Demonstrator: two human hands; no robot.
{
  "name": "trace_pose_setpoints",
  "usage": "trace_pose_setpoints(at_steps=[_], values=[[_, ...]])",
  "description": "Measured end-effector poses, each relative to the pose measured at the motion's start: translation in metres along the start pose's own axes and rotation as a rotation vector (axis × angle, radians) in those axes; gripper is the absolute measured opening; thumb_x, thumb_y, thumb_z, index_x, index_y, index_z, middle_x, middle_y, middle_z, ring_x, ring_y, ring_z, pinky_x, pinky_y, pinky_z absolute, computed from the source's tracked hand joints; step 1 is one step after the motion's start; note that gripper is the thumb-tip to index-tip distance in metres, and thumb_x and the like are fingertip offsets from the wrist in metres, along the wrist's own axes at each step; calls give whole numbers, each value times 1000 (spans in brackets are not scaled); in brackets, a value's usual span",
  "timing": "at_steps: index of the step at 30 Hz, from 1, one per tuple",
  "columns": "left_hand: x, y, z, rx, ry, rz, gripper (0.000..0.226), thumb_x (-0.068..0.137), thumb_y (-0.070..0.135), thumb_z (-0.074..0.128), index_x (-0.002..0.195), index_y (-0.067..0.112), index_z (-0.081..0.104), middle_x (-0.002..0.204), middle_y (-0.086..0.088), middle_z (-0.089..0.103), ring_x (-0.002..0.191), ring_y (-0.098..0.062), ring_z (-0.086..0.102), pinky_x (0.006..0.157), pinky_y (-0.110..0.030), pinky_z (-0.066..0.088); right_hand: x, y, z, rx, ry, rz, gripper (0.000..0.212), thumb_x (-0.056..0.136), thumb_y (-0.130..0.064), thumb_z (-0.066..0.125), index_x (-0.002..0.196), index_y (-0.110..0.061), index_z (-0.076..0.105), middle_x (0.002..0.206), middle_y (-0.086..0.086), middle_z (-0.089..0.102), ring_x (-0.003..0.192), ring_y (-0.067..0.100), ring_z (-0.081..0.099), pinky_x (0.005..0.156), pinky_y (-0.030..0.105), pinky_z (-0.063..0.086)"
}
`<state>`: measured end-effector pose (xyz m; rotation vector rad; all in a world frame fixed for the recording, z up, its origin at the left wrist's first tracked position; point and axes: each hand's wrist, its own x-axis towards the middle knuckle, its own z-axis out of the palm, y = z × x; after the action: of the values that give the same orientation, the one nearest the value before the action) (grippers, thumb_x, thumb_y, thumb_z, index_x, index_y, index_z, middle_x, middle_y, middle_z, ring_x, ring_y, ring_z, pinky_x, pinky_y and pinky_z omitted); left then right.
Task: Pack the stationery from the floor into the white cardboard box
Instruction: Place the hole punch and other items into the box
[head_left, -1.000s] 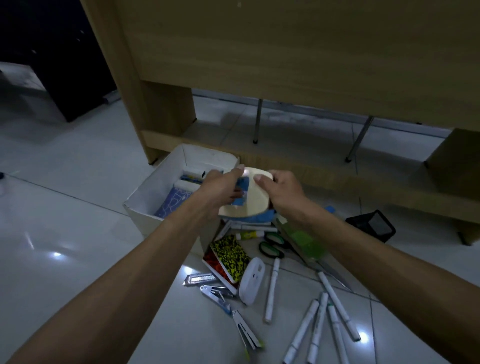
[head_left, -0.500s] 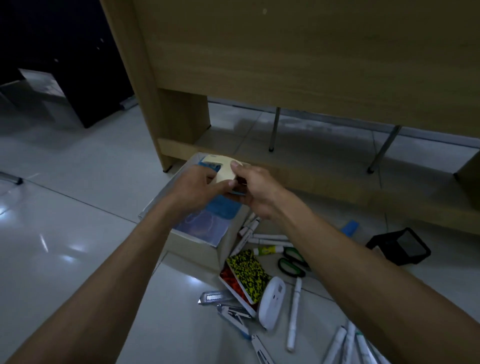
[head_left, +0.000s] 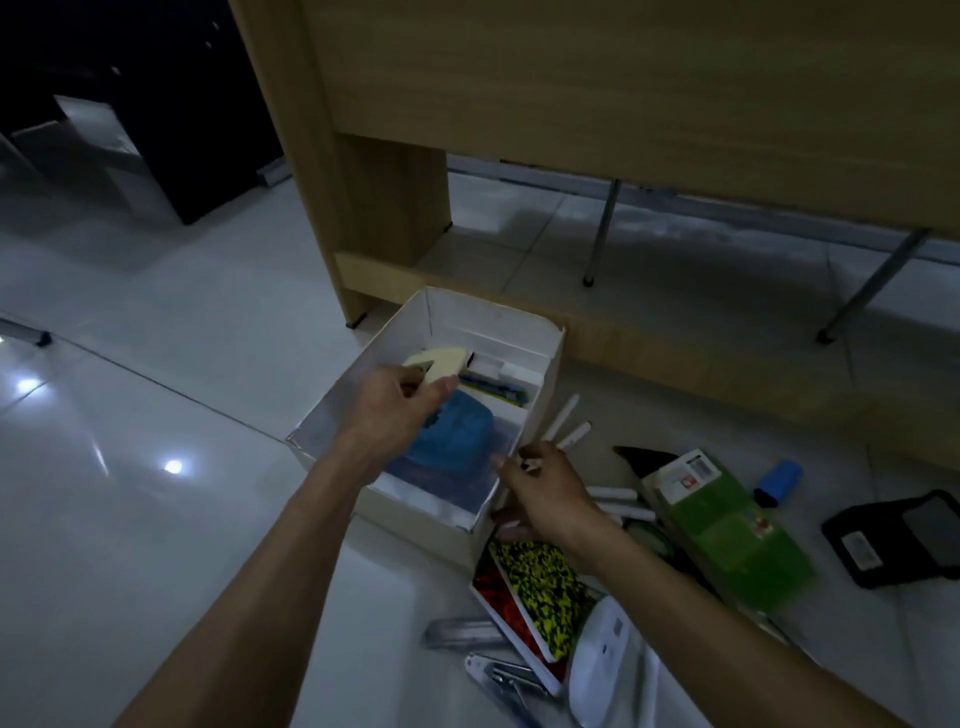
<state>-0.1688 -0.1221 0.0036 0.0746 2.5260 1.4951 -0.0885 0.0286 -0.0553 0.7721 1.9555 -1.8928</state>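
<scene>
The white cardboard box (head_left: 550, 371) stands open on the floor below the desk. Inside it lie a blue item (head_left: 457, 434) and some small boxes. My left hand (head_left: 395, 410) reaches into the box and pinches a cream-coloured tape dispenser (head_left: 439, 362). My right hand (head_left: 545, 491) sits at the box's right wall, fingers closed around white markers (head_left: 563, 423) that stick up from it. Below the right hand lie a yellow-black patterned notebook (head_left: 540, 587) and a white oval case (head_left: 602, 665).
A green packet (head_left: 727, 525), a blue eraser-like piece (head_left: 779, 480) and a black mesh holder (head_left: 904, 540) lie to the right. Metal staplers (head_left: 498, 670) lie near the bottom. The wooden desk (head_left: 623, 104) rises behind the box, with metal legs (head_left: 600, 234) beyond.
My right hand let go of the cream dispenser and dropped to the markers beside the box. My left hand carried the dispenser deeper into the box. The view shifted so the box sits more central.
</scene>
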Motion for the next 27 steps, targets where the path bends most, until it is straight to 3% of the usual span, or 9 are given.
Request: trace_pose_setpoints(at_steps=[6, 12, 16, 20, 27], values=[[19, -30, 14, 59, 13, -43, 32, 88, 36, 64, 91, 4, 64, 76, -3, 61, 65, -9, 54, 54, -24, 41, 10, 5, -2, -7, 7, -64, 25, 89, -36, 64, 91, -25, 42, 116, 15, 52, 78, 31, 69, 63, 41, 61], [27, -49, 9, 45, -51, -153, 42, 92, 34, 59, 100, -7, 62, 87, -17, 64, 71, -19, 56, 56, -26, 40, 11, 3, -6, -9, -28, -55, 25, 90, -35, 63, 89, -20, 43, 104, 20, 59, 75, 33, 70, 68, 46, 61], [29, -49, 2, 157, -117, -116, 33, 93, 32, 56, 100, 0, 64, 76, -3, 58, 65, -8, 50, 51, -18, 36, 10, 4, -5, 15, -29, -57, 26, 90, -35, 63, 89, -16, 44, 103, 17, 58, 74, 33, 69, 71, 49, 60], [30, -50, -4, 244, -148, -87, 35, 95, 31, 53, 109, 1, 63, 92, -10, 62, 78, -18, 53, 62, -26, 37, 7, 4, -5, 14, -33, -61, 26, 91, -36, 62, 88, -16, 44, 105, 17, 56, 78, 33, 68, 72, 48, 60], [28, -46, 1, 322, -163, -43, 38, 100, 22, 43, 133, 4, 50, 124, -12, 56, 98, -16, 49, 77, -21, 35, 4, 1, -5, -11, -44, -69, 26, 92, -35, 60, 87, -15, 43, 104, 19, 57, 82, 36, 69, 73, 48, 60]])
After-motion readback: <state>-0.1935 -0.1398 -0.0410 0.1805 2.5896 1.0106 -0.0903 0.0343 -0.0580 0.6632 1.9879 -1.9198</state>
